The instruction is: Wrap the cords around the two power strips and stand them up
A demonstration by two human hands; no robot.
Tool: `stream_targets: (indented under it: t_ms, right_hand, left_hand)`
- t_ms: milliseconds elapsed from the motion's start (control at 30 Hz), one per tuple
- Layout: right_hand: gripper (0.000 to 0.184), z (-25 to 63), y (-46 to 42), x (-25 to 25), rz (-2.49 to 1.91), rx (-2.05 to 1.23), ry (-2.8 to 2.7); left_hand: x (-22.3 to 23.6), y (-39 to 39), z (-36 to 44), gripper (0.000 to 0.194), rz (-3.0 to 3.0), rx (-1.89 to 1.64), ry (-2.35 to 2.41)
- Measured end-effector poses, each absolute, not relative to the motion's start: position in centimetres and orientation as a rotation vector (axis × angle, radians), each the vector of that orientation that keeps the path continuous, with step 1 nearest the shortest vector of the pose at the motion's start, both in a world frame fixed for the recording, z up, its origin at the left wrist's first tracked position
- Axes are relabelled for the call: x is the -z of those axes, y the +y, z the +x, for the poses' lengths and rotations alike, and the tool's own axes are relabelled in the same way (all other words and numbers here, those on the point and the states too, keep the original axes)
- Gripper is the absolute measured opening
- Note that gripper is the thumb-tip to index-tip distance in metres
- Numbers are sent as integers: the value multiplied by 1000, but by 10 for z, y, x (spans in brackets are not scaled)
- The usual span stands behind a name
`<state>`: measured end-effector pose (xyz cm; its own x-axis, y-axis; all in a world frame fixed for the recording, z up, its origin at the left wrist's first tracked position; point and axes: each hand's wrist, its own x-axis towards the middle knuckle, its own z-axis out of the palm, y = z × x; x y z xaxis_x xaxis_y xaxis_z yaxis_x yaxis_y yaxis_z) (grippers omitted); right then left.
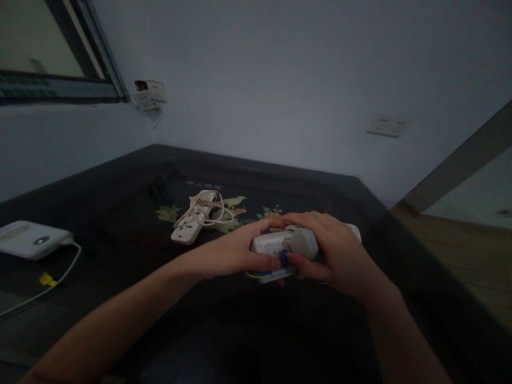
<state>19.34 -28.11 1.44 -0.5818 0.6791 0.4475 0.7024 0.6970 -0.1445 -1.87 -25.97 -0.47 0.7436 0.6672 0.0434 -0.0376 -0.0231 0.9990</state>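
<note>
Both hands hold a long white power strip point(270, 244) above the dark tabletop, its middle largely covered by fingers. My left hand point(250, 248) grips the near left end, thumb along the front and fingers behind. My right hand point(332, 242), with a ring on one finger, wraps over the right part; its thumb presses by a blue wire point(284, 257). A rounded off-white piece point(304, 243), perhaps a plug, sits between the hands against the strip. Along the strip's lower left edge runs a thin yellow-green wire point(258, 276). Finer detail is dim and blurred.
Another white power strip point(188, 228), its cord bundled on top, lies on the dark table point(240, 341) left of the hands. At far left is a white box-shaped device point(34, 239) with a cable point(74, 264). Wall sockets point(387, 126) are behind.
</note>
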Motion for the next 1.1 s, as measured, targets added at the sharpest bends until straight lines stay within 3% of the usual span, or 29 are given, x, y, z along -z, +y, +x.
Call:
stream_targets:
  t_ms: [300,600,767,967,1100]
  right_hand:
    - [39,188,-279,-11,-974,188,-2364]
    - [39,187,-274,-5,-1008,304,-2073]
    - [45,174,-276,6,-1173,-101,-1757]
    - [57,162,-283,8,-1097,-523,-1770]
    - [78,172,-277,5,-1126,-621,-1843]
  left_hand:
    - [1,-257,-23,66,1556,-526,617]
    - [1,-249,-30,64,1514,-721,551]
    - [22,-253,-9,71,1449,-805,422]
    - [31,-259,11,47,1258,-1122,533]
    - [23,-255,2,46,1100,-1158,486]
